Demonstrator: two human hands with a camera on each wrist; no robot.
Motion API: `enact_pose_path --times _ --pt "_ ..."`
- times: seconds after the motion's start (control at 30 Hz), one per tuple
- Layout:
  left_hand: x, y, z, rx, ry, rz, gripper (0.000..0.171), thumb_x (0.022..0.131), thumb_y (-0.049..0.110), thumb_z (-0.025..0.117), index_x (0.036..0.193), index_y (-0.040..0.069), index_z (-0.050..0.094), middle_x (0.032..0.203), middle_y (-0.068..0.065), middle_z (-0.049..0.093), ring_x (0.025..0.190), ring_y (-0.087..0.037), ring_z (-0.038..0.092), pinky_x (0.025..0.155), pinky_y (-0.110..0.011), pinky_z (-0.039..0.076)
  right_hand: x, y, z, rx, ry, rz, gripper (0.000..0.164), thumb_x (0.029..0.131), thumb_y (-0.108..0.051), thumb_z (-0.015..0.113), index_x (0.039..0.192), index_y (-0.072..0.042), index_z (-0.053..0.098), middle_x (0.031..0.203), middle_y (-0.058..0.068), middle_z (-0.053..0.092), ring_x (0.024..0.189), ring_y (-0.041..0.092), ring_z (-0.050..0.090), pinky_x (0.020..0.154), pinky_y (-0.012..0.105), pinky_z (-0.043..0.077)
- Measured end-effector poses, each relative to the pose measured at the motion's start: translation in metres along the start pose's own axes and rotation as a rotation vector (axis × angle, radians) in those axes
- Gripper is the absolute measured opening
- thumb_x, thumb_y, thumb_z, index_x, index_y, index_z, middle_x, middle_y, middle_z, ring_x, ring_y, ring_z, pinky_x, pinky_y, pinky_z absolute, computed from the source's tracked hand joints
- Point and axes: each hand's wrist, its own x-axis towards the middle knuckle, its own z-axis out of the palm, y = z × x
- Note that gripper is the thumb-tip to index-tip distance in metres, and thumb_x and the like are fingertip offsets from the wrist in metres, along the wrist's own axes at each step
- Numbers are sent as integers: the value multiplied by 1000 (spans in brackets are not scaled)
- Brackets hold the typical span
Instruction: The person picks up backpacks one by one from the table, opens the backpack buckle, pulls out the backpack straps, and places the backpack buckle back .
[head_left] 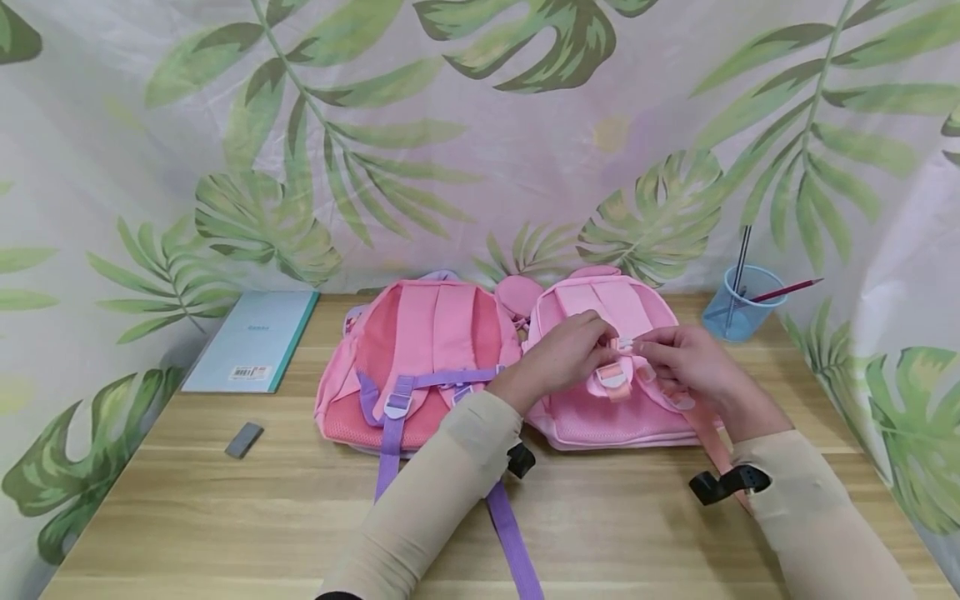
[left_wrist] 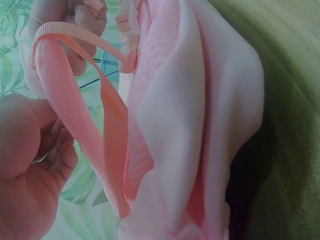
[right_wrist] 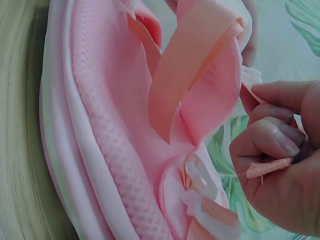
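A light pink backpack (head_left: 600, 425) lies with its shoulder straps facing up. Over it, my left hand (head_left: 558, 354) pinches one side of a small white buckle (head_left: 622, 343) on the chest strap; the left wrist view partly hides its fingertips behind the padded shoulder strap (left_wrist: 75, 105). From the other side, my right hand (head_left: 693, 367) grips the orange webbing (right_wrist: 260, 95) beside the buckle. A frayed webbing end (right_wrist: 267, 168) pokes out between its curled fingers. Below the hands sits a white strap adjuster (head_left: 611, 377) with orange webbing.
A darker pink backpack (head_left: 435, 325) with purple straps (head_left: 513, 542) touches the first on the left. Further left are a light blue notebook (head_left: 251, 342) and a grey eraser-like block (head_left: 244, 440). A blue mesh pen cup (head_left: 738, 312) stands at the back right.
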Motion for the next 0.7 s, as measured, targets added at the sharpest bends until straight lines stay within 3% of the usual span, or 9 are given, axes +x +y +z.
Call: enact_pose_path --times 0.17,0.37,0.57,0.7 --pt "0 -1 2 -25 1 3 25 109 22 66 126 4 71 114 -8 68 106 -18 62 99 -28 51 2 -1 5 37 3 -23 30 112 -13 55 128 11 62 62 -6 49 47 6 38 44 20 32" --pt "1 -2 4 -17 24 26 24 109 22 66 124 4 72 113 -7 68 105 -17 62 99 -28 51 7 0 11 66 19 -40 17 111 -10 56 112 1 69 63 -8 48 50 4 39 47 18 33" --pt "0 -2 3 -20 31 31 21 107 21 69 122 7 75 112 -5 71 104 -16 64 99 -30 52 6 2 10 1 47 12 32 112 -17 57 131 8 63 72 -7 57 54 4 46 49 19 40" --pt "1 -3 4 -30 29 9 21 107 21 69 122 8 75 112 -4 71 103 -15 63 99 -29 53 2 5 1 -60 32 -13 40 112 -21 58 136 11 60 75 -5 57 55 5 46 50 20 41"
